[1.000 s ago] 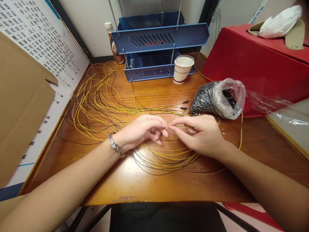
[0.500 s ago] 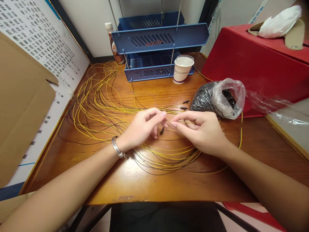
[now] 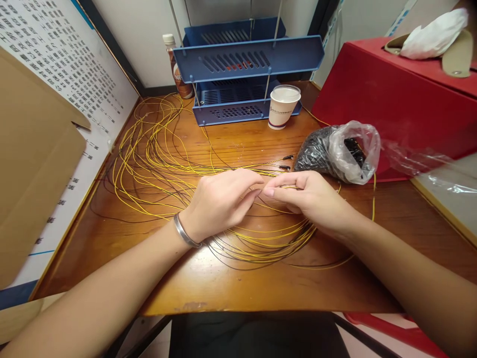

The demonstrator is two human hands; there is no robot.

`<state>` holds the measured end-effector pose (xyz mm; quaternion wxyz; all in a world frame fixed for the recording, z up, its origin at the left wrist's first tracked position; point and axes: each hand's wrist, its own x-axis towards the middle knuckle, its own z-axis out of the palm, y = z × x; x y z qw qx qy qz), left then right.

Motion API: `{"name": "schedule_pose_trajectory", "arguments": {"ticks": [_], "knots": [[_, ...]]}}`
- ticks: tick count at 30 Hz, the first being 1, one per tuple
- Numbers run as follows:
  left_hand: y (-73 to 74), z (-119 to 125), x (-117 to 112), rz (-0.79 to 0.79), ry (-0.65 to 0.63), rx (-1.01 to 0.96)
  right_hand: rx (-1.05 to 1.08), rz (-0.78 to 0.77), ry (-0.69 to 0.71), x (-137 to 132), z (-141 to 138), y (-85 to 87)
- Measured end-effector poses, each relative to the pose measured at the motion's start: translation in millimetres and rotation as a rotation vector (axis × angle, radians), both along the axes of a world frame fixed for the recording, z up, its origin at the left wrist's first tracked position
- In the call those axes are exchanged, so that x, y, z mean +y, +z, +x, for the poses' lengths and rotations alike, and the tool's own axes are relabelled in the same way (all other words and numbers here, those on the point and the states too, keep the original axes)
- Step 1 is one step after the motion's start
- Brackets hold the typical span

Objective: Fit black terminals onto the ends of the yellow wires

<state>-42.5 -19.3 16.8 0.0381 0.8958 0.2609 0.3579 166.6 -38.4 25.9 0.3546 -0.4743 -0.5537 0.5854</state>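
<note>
Over the middle of the table, my right hand (image 3: 320, 201) pinches a thin yellow wire (image 3: 292, 187) between thumb and forefinger. My left hand (image 3: 221, 201), with a silver bracelet at the wrist, has its fingers closed, their tips almost meeting the right fingertips. What the left fingers hold, if anything, cannot be made out. Under and around both hands lies a loose bundle of yellow and black wires (image 3: 268, 241). Two wire ends with small black connectors (image 3: 284, 168) rest just beyond the right hand.
Behind the right hand sits a clear plastic bag (image 3: 316, 149) of small black parts, beside a red box (image 3: 387, 94). A paper cup (image 3: 283, 107) stands before a blue desk rack (image 3: 246, 62), with a bottle (image 3: 181, 72) at its left. Cardboard (image 3: 33, 164) leans at the left.
My left hand has turned over and moved slightly right, its fingers closing near the right fingertips. It now hides the black connector that showed below it. The right hand has barely moved.
</note>
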Motion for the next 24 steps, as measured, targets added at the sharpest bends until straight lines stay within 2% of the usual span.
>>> {"name": "schedule_pose_trajectory", "arguments": {"ticks": [4,9,15,22,24], "knots": [[-0.7,-1.3,1.4,0.103,0.007,0.005,0.068,-0.113,-0.001,1.2,-0.7,0.6],[-3.0,-1.9,2.2,0.161,0.017,0.031,0.123,-0.217,-0.004,2.3,-0.2,0.9],[-4.3,-0.7,3.9,0.254,0.024,0.011,0.111,-0.219,0.02,3.4,-0.2,0.5],[-3.7,-2.0,4.3,0.274,0.031,0.05,0.074,-0.197,0.002,2.6,-0.5,0.1],[-3.9,-2.5,4.4,0.271,0.028,0.053,0.059,-0.146,-0.011,2.2,-0.2,0.0]]}}
